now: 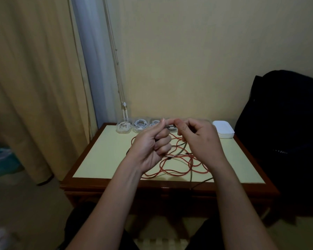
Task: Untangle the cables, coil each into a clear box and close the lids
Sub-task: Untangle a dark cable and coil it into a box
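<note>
Both left hand (152,143) and right hand (200,139) are pinching the dark cable (191,175) above the table (98,159), untangling it from the red cable (170,170) lying there; next likely needing an end pulled free.

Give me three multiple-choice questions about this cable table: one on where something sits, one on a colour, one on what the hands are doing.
1. Where on the table is the white stack? A near left corner; B centre; C far right corner.
2. What colour is the big tangled cable? A red; B blue; C green.
3. What are the left hand and right hand doing? A lying flat; B pinching a thin cable between them; C closing a lid.

Answers: C, it sits at the far right edge; A, red loops sprawl over the tabletop; B, both grips meet on a strand above the table.
</note>
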Demonstrator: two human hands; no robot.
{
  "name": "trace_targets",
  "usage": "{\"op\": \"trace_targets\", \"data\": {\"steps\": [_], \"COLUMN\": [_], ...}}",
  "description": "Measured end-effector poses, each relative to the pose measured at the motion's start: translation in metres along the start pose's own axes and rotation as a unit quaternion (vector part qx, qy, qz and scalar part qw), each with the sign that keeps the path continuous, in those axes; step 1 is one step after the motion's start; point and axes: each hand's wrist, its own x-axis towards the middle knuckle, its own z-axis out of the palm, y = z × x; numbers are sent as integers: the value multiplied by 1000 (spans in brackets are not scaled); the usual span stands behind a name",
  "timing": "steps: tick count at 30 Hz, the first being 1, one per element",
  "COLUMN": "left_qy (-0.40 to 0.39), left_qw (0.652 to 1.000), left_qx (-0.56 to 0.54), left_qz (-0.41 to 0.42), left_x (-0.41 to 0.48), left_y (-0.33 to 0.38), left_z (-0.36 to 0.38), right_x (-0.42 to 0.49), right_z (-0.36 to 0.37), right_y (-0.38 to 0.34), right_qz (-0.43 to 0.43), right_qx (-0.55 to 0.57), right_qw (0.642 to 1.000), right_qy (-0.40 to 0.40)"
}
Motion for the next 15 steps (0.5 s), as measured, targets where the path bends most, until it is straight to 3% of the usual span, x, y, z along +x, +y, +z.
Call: {"op": "trace_targets", "data": {"steps": [9,15], "left_qy": [19,91], "left_qw": [989,975], "left_qx": [-118,-158], "left_qz": [85,124], "left_x": [-3,-4], "left_y": [46,60], "left_z": [-37,-44], "right_x": [13,19], "right_z": [-30,-35], "right_y": [14,21], "right_qz": [23,14], "right_qx": [-69,-79], "right_qw": [994,991], "right_qy": [83,104]}}
